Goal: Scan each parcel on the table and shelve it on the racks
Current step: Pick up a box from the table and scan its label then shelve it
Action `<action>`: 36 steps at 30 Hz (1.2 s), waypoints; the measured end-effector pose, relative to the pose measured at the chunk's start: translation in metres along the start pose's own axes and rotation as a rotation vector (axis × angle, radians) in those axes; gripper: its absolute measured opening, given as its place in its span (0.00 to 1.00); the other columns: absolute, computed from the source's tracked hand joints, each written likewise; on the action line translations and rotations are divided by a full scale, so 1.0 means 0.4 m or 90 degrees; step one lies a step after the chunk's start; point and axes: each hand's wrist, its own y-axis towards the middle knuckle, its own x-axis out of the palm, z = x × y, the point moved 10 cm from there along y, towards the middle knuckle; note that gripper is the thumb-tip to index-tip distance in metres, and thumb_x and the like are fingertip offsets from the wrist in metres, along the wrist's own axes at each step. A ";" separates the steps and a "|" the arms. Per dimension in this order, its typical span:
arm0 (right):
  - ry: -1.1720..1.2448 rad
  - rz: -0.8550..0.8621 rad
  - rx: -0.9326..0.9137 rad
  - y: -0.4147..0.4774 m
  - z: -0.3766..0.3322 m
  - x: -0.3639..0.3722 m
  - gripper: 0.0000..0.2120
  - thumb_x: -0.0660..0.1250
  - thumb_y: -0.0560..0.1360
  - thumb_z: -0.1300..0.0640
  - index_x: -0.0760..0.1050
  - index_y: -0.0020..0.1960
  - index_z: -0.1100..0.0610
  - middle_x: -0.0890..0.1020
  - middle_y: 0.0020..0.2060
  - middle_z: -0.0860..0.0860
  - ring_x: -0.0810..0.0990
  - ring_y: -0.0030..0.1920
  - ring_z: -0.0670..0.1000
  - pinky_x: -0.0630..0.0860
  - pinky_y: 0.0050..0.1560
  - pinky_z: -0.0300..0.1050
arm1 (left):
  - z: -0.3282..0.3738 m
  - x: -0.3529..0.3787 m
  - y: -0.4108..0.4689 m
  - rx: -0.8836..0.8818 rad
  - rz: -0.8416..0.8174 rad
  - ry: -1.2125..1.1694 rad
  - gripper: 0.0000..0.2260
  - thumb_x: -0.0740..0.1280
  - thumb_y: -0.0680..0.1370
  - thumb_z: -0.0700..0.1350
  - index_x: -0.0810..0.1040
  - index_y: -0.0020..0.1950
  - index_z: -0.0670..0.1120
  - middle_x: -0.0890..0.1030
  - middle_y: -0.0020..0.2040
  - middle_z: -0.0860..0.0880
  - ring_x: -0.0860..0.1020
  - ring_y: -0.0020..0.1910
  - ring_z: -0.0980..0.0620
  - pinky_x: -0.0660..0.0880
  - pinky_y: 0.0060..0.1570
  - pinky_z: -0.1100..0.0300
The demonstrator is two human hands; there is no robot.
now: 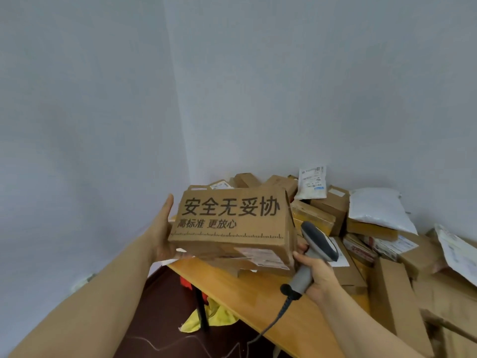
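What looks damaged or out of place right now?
The printed box supported by the left hand has a torn, ragged underside beside its label. A yellow cloth lies crumpled on the floor under the table.

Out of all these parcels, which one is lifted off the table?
The cardboard box with big black printed characters, supported at its left end by the left hand; the rest lie piled on the table.
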 end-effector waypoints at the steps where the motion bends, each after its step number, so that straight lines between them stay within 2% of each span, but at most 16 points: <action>1: -0.011 0.001 0.003 -0.003 0.000 -0.008 0.13 0.70 0.68 0.72 0.80 0.50 0.60 0.82 0.50 0.57 0.80 0.50 0.59 0.78 0.48 0.55 | -0.008 0.011 0.001 -0.024 -0.024 0.029 0.43 0.52 0.68 0.78 0.82 0.54 0.42 0.82 0.56 0.38 0.78 0.57 0.37 0.73 0.58 0.41; 3: -0.041 -0.021 0.018 -0.012 0.004 -0.015 0.12 0.72 0.65 0.70 0.80 0.46 0.58 0.82 0.47 0.57 0.80 0.49 0.60 0.78 0.46 0.56 | -0.028 0.022 0.004 -0.064 -0.044 0.091 0.47 0.51 0.65 0.80 0.80 0.60 0.42 0.80 0.59 0.35 0.78 0.58 0.33 0.75 0.53 0.38; 5: -0.064 -0.048 0.034 -0.021 0.009 -0.017 0.12 0.73 0.62 0.69 0.80 0.43 0.58 0.82 0.47 0.59 0.80 0.51 0.62 0.77 0.52 0.62 | -0.054 0.013 0.009 -0.103 -0.037 0.110 0.48 0.52 0.64 0.80 0.78 0.62 0.42 0.79 0.59 0.34 0.78 0.57 0.33 0.75 0.54 0.38; 7: -0.070 -0.061 0.037 -0.033 0.008 -0.022 0.12 0.73 0.62 0.69 0.80 0.43 0.59 0.82 0.46 0.60 0.80 0.50 0.62 0.76 0.55 0.63 | -0.079 0.003 0.005 -0.139 -0.040 0.113 0.42 0.58 0.67 0.76 0.77 0.62 0.40 0.80 0.57 0.34 0.79 0.54 0.34 0.73 0.56 0.37; 9: -0.066 -0.066 0.023 -0.036 -0.001 -0.030 0.12 0.73 0.61 0.69 0.80 0.43 0.59 0.83 0.46 0.60 0.80 0.50 0.62 0.76 0.55 0.63 | -0.101 -0.005 -0.005 -0.160 -0.043 0.126 0.34 0.63 0.69 0.67 0.75 0.60 0.39 0.81 0.52 0.34 0.80 0.49 0.35 0.73 0.54 0.38; 13: -0.042 -0.094 0.000 -0.041 -0.011 -0.026 0.11 0.72 0.61 0.69 0.80 0.42 0.58 0.82 0.44 0.58 0.79 0.50 0.60 0.76 0.51 0.58 | -0.138 -0.014 -0.016 -0.151 -0.013 0.116 0.29 0.67 0.67 0.59 0.71 0.59 0.39 0.80 0.43 0.35 0.80 0.40 0.37 0.74 0.48 0.43; 19: -0.063 -0.084 0.017 -0.039 0.005 -0.021 0.11 0.73 0.61 0.66 0.80 0.42 0.57 0.82 0.41 0.54 0.78 0.44 0.56 0.75 0.43 0.51 | -0.159 -0.012 -0.031 -0.122 -0.008 0.069 0.28 0.66 0.68 0.58 0.71 0.59 0.39 0.81 0.43 0.33 0.81 0.37 0.37 0.79 0.40 0.45; 21: -0.064 -0.068 0.031 -0.031 0.020 -0.032 0.10 0.74 0.62 0.65 0.79 0.42 0.57 0.81 0.42 0.54 0.77 0.45 0.55 0.75 0.43 0.52 | -0.135 -0.011 -0.031 -0.110 -0.004 0.104 0.32 0.71 0.64 0.58 0.71 0.60 0.39 0.80 0.42 0.35 0.81 0.36 0.39 0.79 0.41 0.47; 23: -0.049 -0.069 0.052 -0.024 0.036 -0.040 0.08 0.73 0.64 0.64 0.79 0.42 0.57 0.81 0.41 0.55 0.78 0.46 0.56 0.77 0.44 0.54 | -0.098 0.002 -0.030 -0.086 -0.010 0.154 0.44 0.81 0.50 0.57 0.72 0.60 0.39 0.81 0.40 0.37 0.82 0.35 0.40 0.81 0.40 0.49; 24: -0.044 -0.064 0.066 -0.024 0.042 -0.046 0.06 0.72 0.66 0.64 0.78 0.42 0.58 0.82 0.40 0.55 0.79 0.45 0.56 0.77 0.43 0.54 | -0.077 0.018 -0.031 -0.070 -0.024 0.185 0.48 0.83 0.44 0.56 0.73 0.60 0.40 0.82 0.40 0.37 0.82 0.36 0.41 0.81 0.40 0.50; 26: -0.038 -0.027 0.093 -0.025 0.051 -0.082 0.02 0.69 0.72 0.64 0.78 0.45 0.59 0.84 0.37 0.55 0.80 0.43 0.57 0.76 0.41 0.52 | -0.036 0.073 -0.030 -0.014 -0.067 0.260 0.50 0.83 0.44 0.55 0.74 0.63 0.41 0.83 0.45 0.40 0.83 0.40 0.44 0.80 0.42 0.52; 28: -0.032 0.007 0.101 -0.024 0.055 -0.131 0.06 0.68 0.75 0.63 0.77 0.51 0.61 0.85 0.41 0.57 0.83 0.43 0.57 0.77 0.39 0.50 | -0.006 0.136 -0.026 0.055 -0.090 0.347 0.55 0.83 0.45 0.56 0.70 0.70 0.44 0.81 0.57 0.42 0.82 0.49 0.46 0.80 0.47 0.53; 30: -0.022 0.031 0.111 -0.022 0.064 -0.174 0.15 0.68 0.75 0.61 0.74 0.60 0.61 0.84 0.50 0.60 0.85 0.42 0.57 0.79 0.34 0.45 | 0.008 0.182 -0.008 0.127 -0.062 0.490 0.60 0.81 0.47 0.59 0.61 0.76 0.51 0.72 0.69 0.47 0.76 0.63 0.47 0.76 0.58 0.52; 31: -0.015 0.045 0.121 -0.025 0.071 -0.192 0.17 0.68 0.75 0.61 0.73 0.63 0.62 0.83 0.52 0.60 0.86 0.40 0.56 0.79 0.31 0.43 | 0.007 0.203 -0.002 0.158 -0.039 0.589 0.61 0.79 0.48 0.62 0.56 0.78 0.54 0.65 0.73 0.49 0.69 0.69 0.47 0.71 0.64 0.50; 33: -0.005 0.066 0.131 -0.035 0.078 -0.217 0.18 0.68 0.76 0.60 0.73 0.64 0.62 0.84 0.49 0.60 0.86 0.38 0.55 0.79 0.30 0.41 | -0.014 0.258 0.004 0.210 -0.015 0.784 0.62 0.73 0.49 0.67 0.49 0.79 0.57 0.55 0.77 0.49 0.56 0.75 0.45 0.60 0.72 0.45; 36: -0.006 0.079 0.117 -0.049 0.071 -0.227 0.13 0.68 0.75 0.60 0.75 0.59 0.60 0.86 0.42 0.57 0.85 0.39 0.55 0.78 0.31 0.42 | -0.072 0.338 0.007 0.259 -0.037 0.967 0.61 0.69 0.52 0.69 0.44 0.79 0.55 0.52 0.77 0.48 0.52 0.75 0.43 0.55 0.73 0.43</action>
